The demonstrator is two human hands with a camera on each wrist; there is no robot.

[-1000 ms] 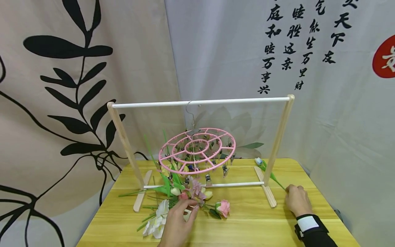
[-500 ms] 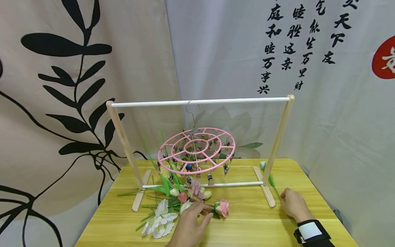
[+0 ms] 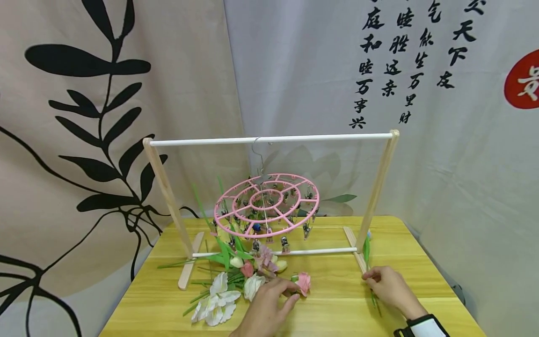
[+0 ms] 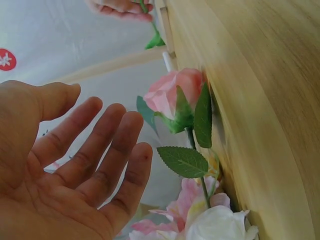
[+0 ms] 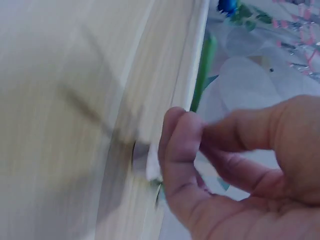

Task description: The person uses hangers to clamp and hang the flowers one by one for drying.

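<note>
My right hand (image 3: 389, 285) pinches the green stem of a small pale-blue flower, a tulip by its shape, beside the right foot of the rack. Its green leaf (image 3: 366, 250) rises above the fingers toward the post, which partly hides the bloom. My left hand (image 3: 269, 304) hovers by a pink rose (image 3: 304, 283) with loosely bent fingers; its palm shows bare in the left wrist view, the rose (image 4: 175, 95) just beyond the fingertips. Left of that hand lie a white rose (image 3: 253, 286) and a large white flower (image 3: 215, 299).
A wooden rack with a white top bar (image 3: 269, 139) stands across the table (image 3: 328, 313). From it hangs a pink round clip hanger (image 3: 267, 208) with several metal clips. Behind and below the hanger lie more flowers, among them a lilac one (image 3: 265, 257).
My right hand has moved left toward the rack's foot, bringing the tulip along and turning it more upright. My left hand has shifted right from the flower pile to the pink rose.
</note>
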